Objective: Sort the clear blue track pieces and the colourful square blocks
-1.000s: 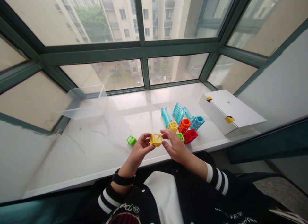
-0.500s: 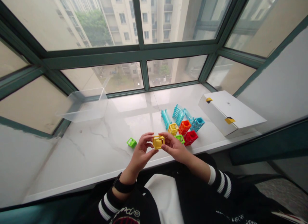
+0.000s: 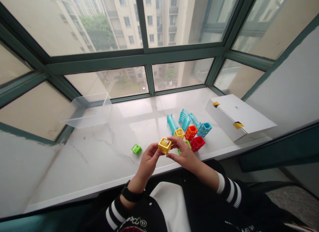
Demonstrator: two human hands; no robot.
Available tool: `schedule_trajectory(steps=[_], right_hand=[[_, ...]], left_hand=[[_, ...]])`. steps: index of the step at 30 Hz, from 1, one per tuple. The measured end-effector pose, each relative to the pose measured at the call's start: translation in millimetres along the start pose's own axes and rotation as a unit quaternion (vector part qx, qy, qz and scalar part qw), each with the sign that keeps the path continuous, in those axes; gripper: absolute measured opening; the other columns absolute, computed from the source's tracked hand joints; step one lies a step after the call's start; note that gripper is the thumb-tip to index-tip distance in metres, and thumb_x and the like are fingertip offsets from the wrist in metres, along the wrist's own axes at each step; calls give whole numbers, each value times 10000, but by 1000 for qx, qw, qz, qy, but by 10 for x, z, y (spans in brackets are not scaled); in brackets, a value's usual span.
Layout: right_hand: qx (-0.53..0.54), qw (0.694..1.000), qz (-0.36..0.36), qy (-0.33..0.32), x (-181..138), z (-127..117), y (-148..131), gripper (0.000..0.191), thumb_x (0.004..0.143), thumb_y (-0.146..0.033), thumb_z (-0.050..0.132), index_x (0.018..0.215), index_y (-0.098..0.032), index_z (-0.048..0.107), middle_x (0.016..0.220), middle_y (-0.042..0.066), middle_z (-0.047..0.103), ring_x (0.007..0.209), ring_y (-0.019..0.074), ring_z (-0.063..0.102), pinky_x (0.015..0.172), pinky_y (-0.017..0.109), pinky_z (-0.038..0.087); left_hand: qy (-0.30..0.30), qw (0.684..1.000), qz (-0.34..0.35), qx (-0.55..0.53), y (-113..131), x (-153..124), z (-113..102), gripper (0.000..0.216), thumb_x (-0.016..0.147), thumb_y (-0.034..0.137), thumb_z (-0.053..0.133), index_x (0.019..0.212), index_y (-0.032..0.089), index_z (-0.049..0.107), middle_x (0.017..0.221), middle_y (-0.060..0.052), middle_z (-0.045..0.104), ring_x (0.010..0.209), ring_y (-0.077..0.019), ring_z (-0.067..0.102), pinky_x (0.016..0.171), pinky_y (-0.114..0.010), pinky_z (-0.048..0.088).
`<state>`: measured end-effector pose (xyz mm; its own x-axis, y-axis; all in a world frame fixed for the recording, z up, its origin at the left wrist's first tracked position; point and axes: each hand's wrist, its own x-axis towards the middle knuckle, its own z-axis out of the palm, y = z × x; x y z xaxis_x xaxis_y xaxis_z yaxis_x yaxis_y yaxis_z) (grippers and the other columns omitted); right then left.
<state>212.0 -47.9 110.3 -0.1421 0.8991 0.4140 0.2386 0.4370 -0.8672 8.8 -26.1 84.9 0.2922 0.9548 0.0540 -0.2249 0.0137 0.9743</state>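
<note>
Between my two hands, just above the front of the white counter, is a yellow cube-shaped toy block (image 3: 164, 146) with open window-like sides and a rounded piece inside. My left hand (image 3: 149, 159) pinches it from the left, thumb against its lower edge. On the other side, my right hand (image 3: 185, 154) has its fingertips at the block's upper right edge and its thumb by the underside. A small green block (image 3: 136, 149) lies on the counter left of my left hand. Behind my right hand, another green block (image 3: 187, 144) is partly hidden.
Past my right hand stand a second yellow block (image 3: 179, 133), an orange block (image 3: 191, 132), a red block (image 3: 197, 143) and a blue block (image 3: 204, 129). Translucent blue track pieces (image 3: 184, 118) lie behind them. A clear bin (image 3: 93, 115) is far left, a white box (image 3: 239, 114) right.
The yellow block has been tilted and turned in my hands, so its rounded inside piece now shows from above. The other blocks have stayed in place.
</note>
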Motion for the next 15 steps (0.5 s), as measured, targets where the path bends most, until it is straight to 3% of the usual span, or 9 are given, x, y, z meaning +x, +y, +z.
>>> schedule_trajectory(steps=[6, 15], right_hand=[[80, 996, 34, -28, 33, -17, 4, 452, 976, -368, 729, 1390, -267, 580, 1267, 99, 647, 1047, 196, 722, 898, 365, 661], [-9, 998, 48, -51, 182, -373, -77, 421, 866, -289, 802, 1259, -244, 660, 1174, 79, 701, 980, 215, 714, 860, 363, 636]], left_hand=[[45, 998, 24, 32, 17, -9, -36, 306, 985, 507, 675, 1084, 223, 729, 998, -44, 750, 918, -192, 694, 853, -320, 577], [-46, 994, 70, 64, 221, 218, 232, 289, 977, 483, 690, 1066, 218, 764, 1031, -70, 773, 964, -230, 711, 874, -348, 581]])
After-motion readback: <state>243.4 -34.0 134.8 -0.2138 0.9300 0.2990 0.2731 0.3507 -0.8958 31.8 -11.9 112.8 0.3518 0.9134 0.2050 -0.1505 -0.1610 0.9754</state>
